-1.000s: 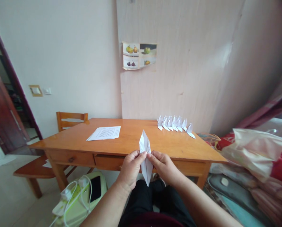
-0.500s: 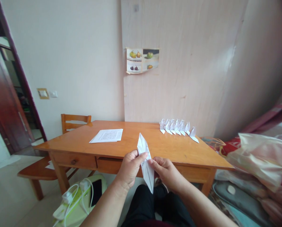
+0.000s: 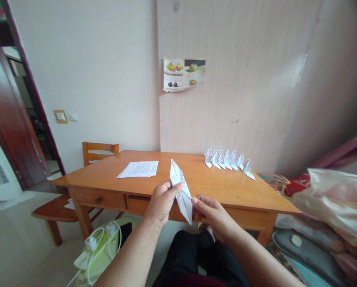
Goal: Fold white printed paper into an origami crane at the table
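A long, pointed piece of folded white paper (image 3: 185,202) is held up in front of the table's near edge, tilted with its top to the left. My left hand (image 3: 163,201) is closed on its left side, thumb lying across the front face. My right hand (image 3: 210,211) is closed at its right edge, thumb and fingertips touching the paper; the fingers behind are partly hidden. At the table's back right stand several folded white paper pieces (image 3: 223,159) in a row, with a separate one (image 3: 248,170) at the right end.
A stack of printed sheets (image 3: 139,169) lies on the left of the wooden table (image 3: 166,161). A chair (image 3: 101,147) stands behind its left side, a stool (image 3: 51,213) below. White cables on a green box (image 3: 91,255) are at lower left. Plastic bags (image 3: 334,199) pile at right.
The folded paper has risen slightly and tilted further left in my hands. My right thumb has moved from the paper's face to its right edge. The view has shifted a little left.
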Tool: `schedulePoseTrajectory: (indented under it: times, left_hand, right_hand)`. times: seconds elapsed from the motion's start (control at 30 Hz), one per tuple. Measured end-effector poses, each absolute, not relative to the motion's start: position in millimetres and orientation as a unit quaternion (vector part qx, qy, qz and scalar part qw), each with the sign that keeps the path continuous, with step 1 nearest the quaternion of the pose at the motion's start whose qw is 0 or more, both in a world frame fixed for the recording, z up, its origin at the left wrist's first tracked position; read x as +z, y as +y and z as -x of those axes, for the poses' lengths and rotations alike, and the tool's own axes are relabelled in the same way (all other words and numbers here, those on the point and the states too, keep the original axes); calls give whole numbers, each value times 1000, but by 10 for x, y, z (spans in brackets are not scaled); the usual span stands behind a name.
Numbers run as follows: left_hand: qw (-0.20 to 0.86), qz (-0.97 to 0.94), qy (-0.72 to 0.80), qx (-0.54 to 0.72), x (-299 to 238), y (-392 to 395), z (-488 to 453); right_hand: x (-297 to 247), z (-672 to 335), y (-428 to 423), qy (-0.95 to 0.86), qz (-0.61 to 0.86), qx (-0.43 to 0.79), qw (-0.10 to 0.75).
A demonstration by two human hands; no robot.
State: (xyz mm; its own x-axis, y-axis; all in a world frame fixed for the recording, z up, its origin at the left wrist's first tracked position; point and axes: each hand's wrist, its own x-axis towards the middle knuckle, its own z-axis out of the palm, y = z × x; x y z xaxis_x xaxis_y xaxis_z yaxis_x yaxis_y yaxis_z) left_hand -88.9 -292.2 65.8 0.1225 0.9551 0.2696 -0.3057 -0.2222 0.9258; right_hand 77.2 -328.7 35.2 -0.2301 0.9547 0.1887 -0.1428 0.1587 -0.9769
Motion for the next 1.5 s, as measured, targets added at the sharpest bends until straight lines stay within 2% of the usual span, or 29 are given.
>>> schedulePoseTrajectory:
  times: [0.23,0.63,0.77,0.93,1.0,1.17,1.5]
  left_hand:
    - [556,-521,303,572,607,-3006,727]
    - [527,-523,308,594,596,-2906,824]
    - [510,-518,313,611,612,-2840,911]
    - [512,-507,313,619,605,-2795,997]
    - [512,-513,316,612,584,-2811,994]
    - [539,-533,313,572,499,-2908,896]
    - [537,-586,317,518,380,-2986,768]
  right_hand:
    - [417,-604,-3209,-509,334,611,506]
    - [309,-644,-3303,-543,357,583,487]
    - [239,-659,-3368,-548,371,592,460]
    - [84,-765,-3371,-574,385,611,387]
    - [52,-807,-3336,-564,408,594,404]
    - [182,-817,-3262,-521,379,553,529]
    - [231,-758,-3272,-504,385,524,569]
